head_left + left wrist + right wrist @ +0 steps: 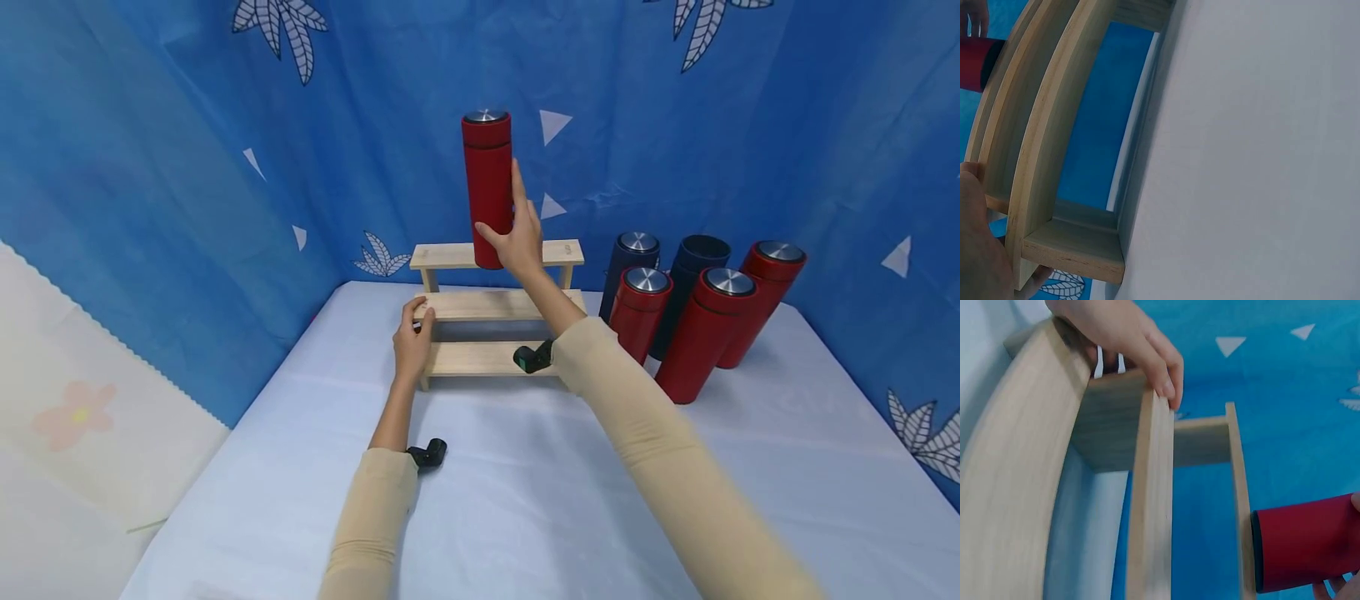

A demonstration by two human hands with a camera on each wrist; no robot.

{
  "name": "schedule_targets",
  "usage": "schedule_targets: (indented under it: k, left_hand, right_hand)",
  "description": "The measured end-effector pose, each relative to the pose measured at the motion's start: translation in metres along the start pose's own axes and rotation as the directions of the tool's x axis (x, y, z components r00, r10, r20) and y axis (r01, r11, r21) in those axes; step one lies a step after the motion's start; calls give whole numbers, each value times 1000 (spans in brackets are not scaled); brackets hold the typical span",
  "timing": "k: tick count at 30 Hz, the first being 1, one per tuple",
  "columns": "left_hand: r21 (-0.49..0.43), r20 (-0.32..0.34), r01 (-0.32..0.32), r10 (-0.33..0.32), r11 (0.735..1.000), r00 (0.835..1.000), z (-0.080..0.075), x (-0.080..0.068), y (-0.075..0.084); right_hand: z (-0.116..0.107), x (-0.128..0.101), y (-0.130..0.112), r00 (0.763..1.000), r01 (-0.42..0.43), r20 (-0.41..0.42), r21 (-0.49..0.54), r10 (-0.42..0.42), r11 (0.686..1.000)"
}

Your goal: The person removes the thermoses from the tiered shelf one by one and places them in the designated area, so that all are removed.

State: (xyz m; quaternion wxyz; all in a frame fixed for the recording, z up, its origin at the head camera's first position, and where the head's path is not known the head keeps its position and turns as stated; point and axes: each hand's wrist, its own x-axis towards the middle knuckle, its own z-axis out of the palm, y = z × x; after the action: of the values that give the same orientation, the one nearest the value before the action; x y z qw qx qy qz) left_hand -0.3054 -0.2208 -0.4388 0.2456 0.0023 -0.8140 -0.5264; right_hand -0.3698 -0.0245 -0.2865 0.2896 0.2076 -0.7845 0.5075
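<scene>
A red thermos bottle (488,192) with a silver-topped lid stands upright in my right hand (522,242), thumb in front and fingers along its right side. Its dark base is at the top board of a three-tier wooden rack (502,306); in the right wrist view the red thermos bottle (1307,542) lies right against that board, though contact is hard to tell. My left hand (412,343) grips the left end of the rack's middle board. In the right wrist view the left hand's fingertips (1166,387) curl over that board.
Right of the rack stand several more bottles: a red one (637,321), a larger red one (701,342), another red one (768,292), a dark blue one (628,267) and a dark blue one with a dark top (684,287). A white-covered table (495,483) lies below; blue curtain (390,125) hangs behind.
</scene>
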Motion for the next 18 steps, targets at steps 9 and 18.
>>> schedule_targets:
  k: [9, 18]
  left_hand:
    - [-6, -9, -10, 10, 1000, 1000, 0, 0, 0]
    - [21, -17, 0, 1, 1000, 1000, 2, -2, -1]
  right_hand:
    - [-12, -47, -5, 981, 186, -67, 92, -181, 978]
    - [-41, -96, -10, 967, 254, -70, 158, -246, 954]
